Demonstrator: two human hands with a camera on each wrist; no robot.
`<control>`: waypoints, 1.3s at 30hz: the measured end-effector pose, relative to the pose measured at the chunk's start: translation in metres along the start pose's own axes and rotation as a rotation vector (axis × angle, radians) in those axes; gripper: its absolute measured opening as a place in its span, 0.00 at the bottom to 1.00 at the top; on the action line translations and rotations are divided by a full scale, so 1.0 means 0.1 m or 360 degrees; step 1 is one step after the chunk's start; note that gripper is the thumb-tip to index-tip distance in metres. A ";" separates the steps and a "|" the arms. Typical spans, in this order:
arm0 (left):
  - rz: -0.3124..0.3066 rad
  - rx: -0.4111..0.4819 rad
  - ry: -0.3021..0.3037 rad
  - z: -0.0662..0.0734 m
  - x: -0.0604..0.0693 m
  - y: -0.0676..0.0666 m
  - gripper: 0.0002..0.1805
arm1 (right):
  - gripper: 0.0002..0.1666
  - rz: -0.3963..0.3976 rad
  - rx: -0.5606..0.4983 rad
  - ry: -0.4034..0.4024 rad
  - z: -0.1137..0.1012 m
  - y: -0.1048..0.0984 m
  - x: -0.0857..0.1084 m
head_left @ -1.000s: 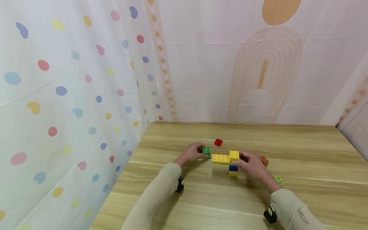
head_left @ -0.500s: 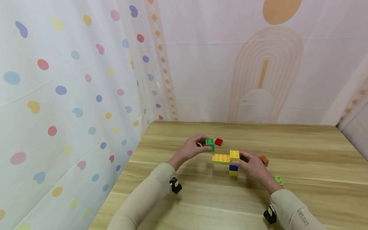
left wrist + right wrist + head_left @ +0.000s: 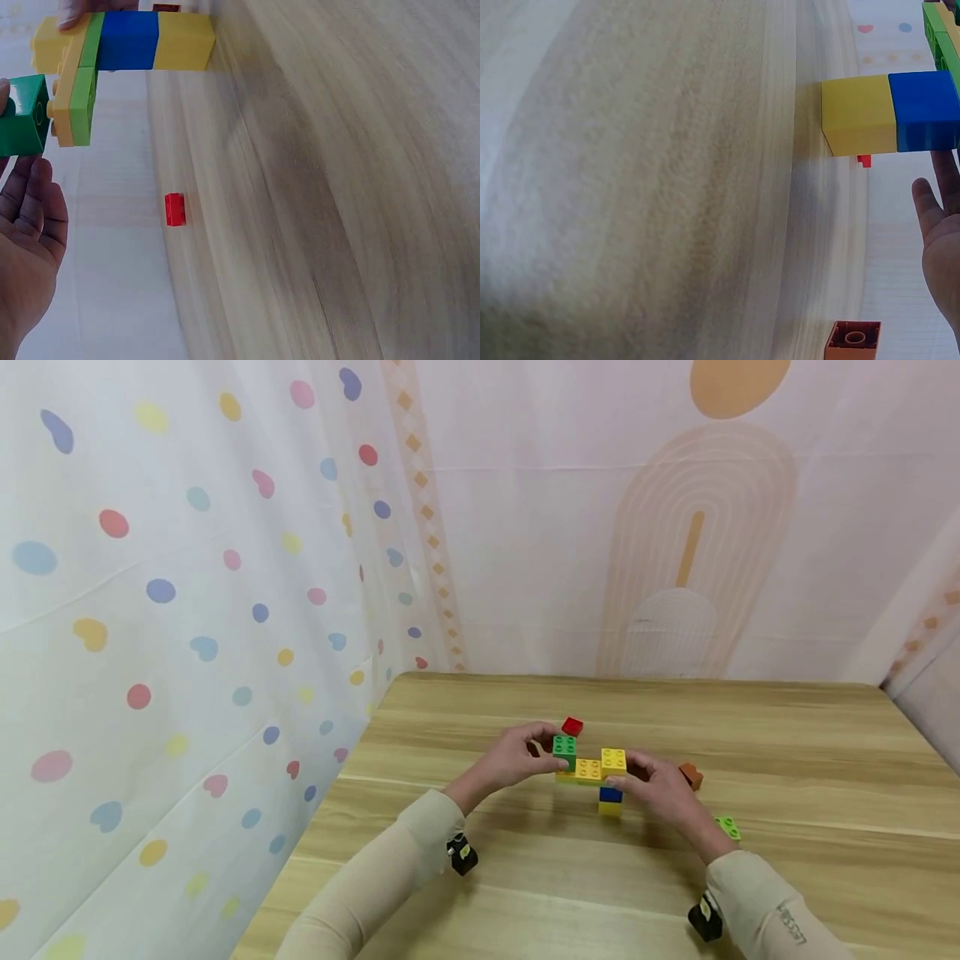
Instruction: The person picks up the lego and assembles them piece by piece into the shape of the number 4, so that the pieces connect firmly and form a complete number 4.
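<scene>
1. Clearance: in the head view, I locate the brick tower (image 3: 602,780) between both hands on the wooden table (image 3: 825,760), short of the far edge. Wood surface extends between the forearms and far out to the right.
2. Nearby items: a red brick (image 3: 573,727) lies just behind, toward the far edge. An orange-brown brick (image 3: 691,776) lies right of the right hand; a lime brick (image 3: 727,828) is partly covered by the right wrist.
3. Left hand (image 3: 519,758): thumb and fingers pinch a green two-by-two brick (image 3: 564,752) above the left end of the yellow two-by-four plate (image 3: 589,769).
4. Right hand (image 3: 663,789): thumb and fingers grip the upper yellow brick (image 3: 613,762) at the plate's right end.
5. Left wrist view only: I see the green brick's hollow underside facing the plate's studs, right beside them; I cannot confirm contact. Two lime pieces (image 3: 82,109) show beneath the plate.
6. Right wrist view: the blue brick (image 3: 928,111) and lower yellow brick (image 3: 861,116) appear large; the orange-brown brick shows its hollow side with one tube.
7. Orientation: the column stands upright. The plate's long axis runs left-right, overhanging leftward, studs up. The green brick's studs also point up.
</scene>
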State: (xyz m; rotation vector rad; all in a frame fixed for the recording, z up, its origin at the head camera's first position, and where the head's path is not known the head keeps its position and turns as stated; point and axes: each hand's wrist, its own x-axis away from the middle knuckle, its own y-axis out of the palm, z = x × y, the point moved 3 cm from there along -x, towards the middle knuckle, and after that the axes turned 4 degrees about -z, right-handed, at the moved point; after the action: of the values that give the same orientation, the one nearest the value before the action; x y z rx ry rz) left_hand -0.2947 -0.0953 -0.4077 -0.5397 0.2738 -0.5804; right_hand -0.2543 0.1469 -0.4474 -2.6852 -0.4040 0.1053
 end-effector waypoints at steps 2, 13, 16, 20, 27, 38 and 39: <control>-0.0003 -0.0031 0.0011 0.00 0.00 0.01 0.18 | 0.34 0.0004 -0.0004 0.0007 0.00 0.00 0.00; 0.0005 -0.0091 0.0042 0.00 0.00 0.04 0.20 | 0.33 0.0001 -0.0024 0.0001 -0.02 0.01 0.00; -0.0001 -0.0087 0.0043 0.00 0.00 0.04 0.20 | 0.33 0.0006 -0.0036 -0.0006 -0.02 0.01 0.01; -0.0008 -0.0088 0.0038 0.00 0.00 0.05 0.20 | 0.34 0.0001 -0.0036 -0.0010 -0.02 0.01 0.01; 0.0022 -0.0037 0.0011 -0.03 0.02 0.07 0.20 | 0.36 -0.0004 -0.0023 0.0012 0.03 0.03 -0.01; 0.0054 -0.0042 0.0038 -0.07 0.05 0.05 0.21 | 0.36 0.0007 -0.0024 0.0019 0.04 0.02 -0.02; 0.0055 -0.0059 0.0040 -0.07 0.05 0.06 0.21 | 0.36 0.0007 -0.0021 0.0019 0.04 0.02 -0.02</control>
State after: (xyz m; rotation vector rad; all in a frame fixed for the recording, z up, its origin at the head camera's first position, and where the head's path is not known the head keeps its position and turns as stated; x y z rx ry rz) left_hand -0.2906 -0.0969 -0.4168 -0.5628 0.3175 -0.5496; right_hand -0.2560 0.1465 -0.4515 -2.6985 -0.3967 0.0880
